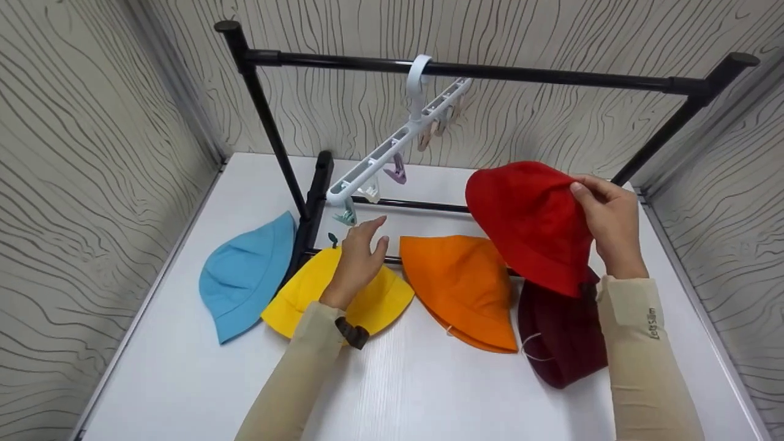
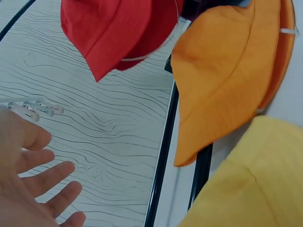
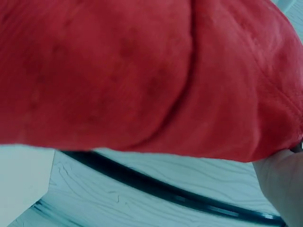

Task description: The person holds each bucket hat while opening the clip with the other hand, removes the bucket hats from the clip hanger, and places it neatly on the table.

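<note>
A red bucket hat (image 1: pixel 527 220) hangs in the air at the right, its crown pinched between the thumb and fingers of my right hand (image 1: pixel 612 220); it fills most of the right wrist view. My left hand (image 1: pixel 361 257) is raised over the yellow hat (image 1: pixel 300 294), fingers spread and holding nothing, as the left wrist view also shows. Just beyond its fingertips hangs a green clip (image 1: pixel 346 214) at the near end of a white clip hanger (image 1: pixel 398 141). White and purple (image 1: pixel 398 170) clips follow along the hanger.
The hanger hooks over a black rack's top bar (image 1: pixel 539 73). On the white table (image 1: pixel 153 380) lie a blue hat (image 1: pixel 245 275) at left, an orange hat (image 1: pixel 465 288) in the middle and a maroon hat (image 1: pixel 563 343) at right, partly hidden. Patterned walls stand around the table.
</note>
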Action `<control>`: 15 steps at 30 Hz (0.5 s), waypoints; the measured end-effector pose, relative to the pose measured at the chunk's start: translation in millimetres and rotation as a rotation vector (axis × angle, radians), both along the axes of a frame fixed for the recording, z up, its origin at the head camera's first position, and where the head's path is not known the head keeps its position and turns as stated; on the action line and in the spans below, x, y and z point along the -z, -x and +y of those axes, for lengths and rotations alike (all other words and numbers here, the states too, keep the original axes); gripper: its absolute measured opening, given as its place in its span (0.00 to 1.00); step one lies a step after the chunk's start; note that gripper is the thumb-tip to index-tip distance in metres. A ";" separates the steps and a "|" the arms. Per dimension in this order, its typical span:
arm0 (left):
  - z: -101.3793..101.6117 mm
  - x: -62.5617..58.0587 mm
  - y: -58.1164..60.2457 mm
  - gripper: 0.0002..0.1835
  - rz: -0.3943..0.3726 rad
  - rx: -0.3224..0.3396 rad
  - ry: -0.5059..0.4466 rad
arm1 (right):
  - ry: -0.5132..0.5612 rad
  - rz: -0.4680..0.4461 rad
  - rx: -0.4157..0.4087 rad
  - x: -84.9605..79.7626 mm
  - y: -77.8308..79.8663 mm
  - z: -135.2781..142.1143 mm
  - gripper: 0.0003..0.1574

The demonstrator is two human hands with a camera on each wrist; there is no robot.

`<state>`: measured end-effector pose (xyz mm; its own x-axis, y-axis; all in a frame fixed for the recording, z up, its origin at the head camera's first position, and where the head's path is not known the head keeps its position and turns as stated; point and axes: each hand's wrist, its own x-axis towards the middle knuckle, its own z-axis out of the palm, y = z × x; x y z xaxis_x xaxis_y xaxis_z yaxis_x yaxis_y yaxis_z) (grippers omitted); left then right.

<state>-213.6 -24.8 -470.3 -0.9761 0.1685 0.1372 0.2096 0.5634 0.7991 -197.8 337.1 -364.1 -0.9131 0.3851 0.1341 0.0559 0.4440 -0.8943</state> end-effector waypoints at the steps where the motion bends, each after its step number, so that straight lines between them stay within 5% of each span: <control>1: -0.3 1.0 -0.3 0.23 0.019 0.001 0.039 | 0.002 -0.001 0.008 -0.1 -2.8 2.3 0.22; 6: -1.9 6.2 -3.0 0.23 0.060 0.009 0.173 | 0.108 0.007 0.036 -0.7 -17.0 15.9 0.18; 15: -9.0 8.5 -8.5 0.22 0.127 0.012 0.231 | 0.423 0.156 0.120 5.1 -31.9 38.1 0.09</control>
<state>-205.1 -33.8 -478.7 -0.9514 0.2210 0.2147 0.3075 0.7249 0.6165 -165.9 375.2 -369.1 -0.8402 0.5370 0.0750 -0.0655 0.0368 -0.9972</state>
